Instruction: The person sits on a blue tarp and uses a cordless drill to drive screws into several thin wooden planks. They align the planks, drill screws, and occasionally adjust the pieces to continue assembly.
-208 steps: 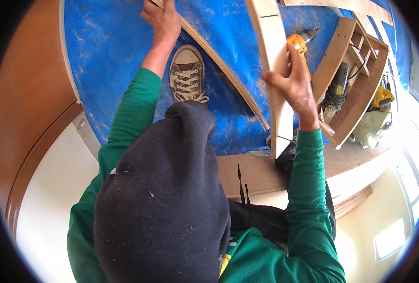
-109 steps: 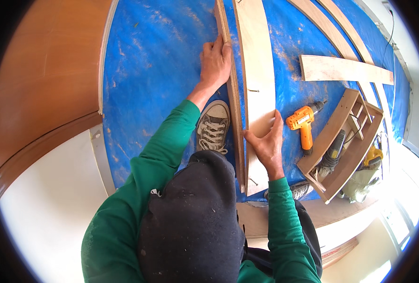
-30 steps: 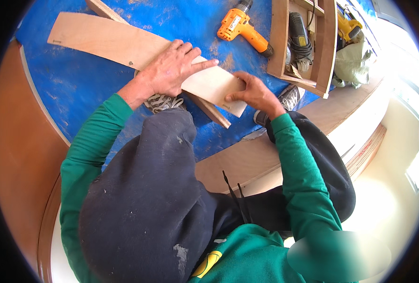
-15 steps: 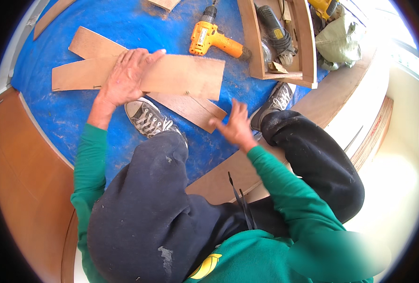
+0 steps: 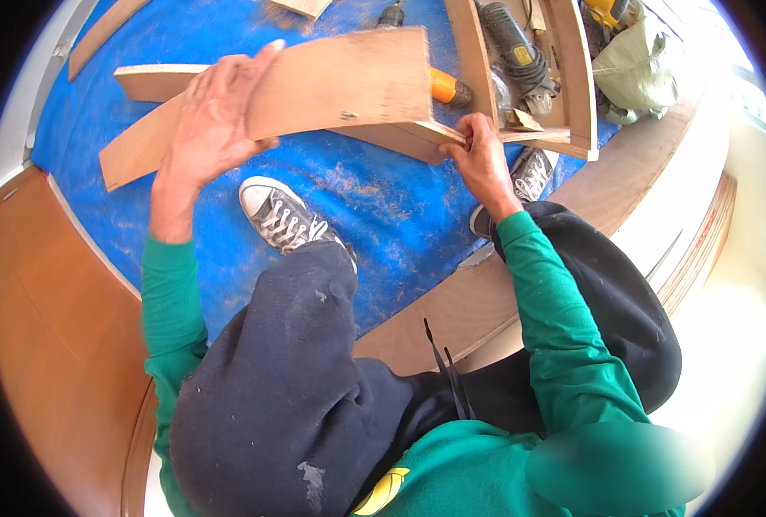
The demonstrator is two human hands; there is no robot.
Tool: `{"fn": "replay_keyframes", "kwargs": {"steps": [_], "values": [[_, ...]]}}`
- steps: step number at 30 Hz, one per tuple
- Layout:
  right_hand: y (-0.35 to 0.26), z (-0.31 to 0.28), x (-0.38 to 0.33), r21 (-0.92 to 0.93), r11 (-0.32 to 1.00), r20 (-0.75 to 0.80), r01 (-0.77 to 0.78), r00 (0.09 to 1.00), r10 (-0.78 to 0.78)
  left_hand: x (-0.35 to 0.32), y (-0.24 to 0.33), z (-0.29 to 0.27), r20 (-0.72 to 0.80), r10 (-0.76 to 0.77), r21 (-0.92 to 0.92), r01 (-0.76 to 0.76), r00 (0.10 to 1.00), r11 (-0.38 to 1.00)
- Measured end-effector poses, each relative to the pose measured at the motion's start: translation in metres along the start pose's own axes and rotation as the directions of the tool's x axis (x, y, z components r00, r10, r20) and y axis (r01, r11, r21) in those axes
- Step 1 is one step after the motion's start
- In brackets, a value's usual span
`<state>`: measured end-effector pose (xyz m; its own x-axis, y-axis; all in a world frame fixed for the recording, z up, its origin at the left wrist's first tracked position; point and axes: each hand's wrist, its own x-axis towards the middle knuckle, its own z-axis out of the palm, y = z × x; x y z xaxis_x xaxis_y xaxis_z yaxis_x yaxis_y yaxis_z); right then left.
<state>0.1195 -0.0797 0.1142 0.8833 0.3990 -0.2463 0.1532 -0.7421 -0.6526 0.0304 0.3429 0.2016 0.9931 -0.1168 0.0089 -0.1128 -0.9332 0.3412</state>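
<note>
My left hand [image 5: 215, 112] grips a flat, light-brown wooden board [image 5: 348, 82], its thumb at the lower edge and its palm across the face. The board slants up to the right and is raised off the blue sheet. Beneath it crosses a second wooden board [image 5: 392, 140], whose middle is hidden. My right hand [image 5: 484, 164] is closed on the right end of this second board, fingers pinching its edge. Behind the upper board an orange cordless drill [image 5: 446, 88] lies mostly covered; only its handle base and chuck show.
At the back right, a wooden frame box [image 5: 583, 86] holds a grey-black power tool [image 5: 518, 52]. Beside it sits a pale green cloth bag [image 5: 633, 73]. A blue sheet [image 5: 392, 228] covers the floor, dusted with sawdust. Long planks [image 5: 452, 310] run along the right. My shoe [image 5: 280, 211] rests below the boards.
My right hand has moved up and right and closed on the lower board's end. The upper board has risen and tilted up to the right, covering the drill. The lower board has turned.
</note>
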Motion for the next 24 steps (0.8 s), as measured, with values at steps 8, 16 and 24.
{"fn": "replay_keyframes", "kwargs": {"steps": [8,16,24], "values": [[-0.009,0.004,0.000,0.099,0.992,-0.012,-0.073,0.997,0.075,-0.066,-0.012,0.008,0.089,-0.060,-0.066,0.066,0.994,0.996],[-0.028,-0.002,0.001,-0.100,0.995,-0.017,0.022,1.000,-0.024,-0.096,0.021,0.045,0.406,-0.112,-0.042,0.141,0.907,0.989],[-0.044,-0.021,0.067,-0.448,0.841,0.357,0.303,0.923,-0.142,-0.002,0.044,0.026,0.108,-0.033,-0.287,0.063,0.994,0.956]]}}
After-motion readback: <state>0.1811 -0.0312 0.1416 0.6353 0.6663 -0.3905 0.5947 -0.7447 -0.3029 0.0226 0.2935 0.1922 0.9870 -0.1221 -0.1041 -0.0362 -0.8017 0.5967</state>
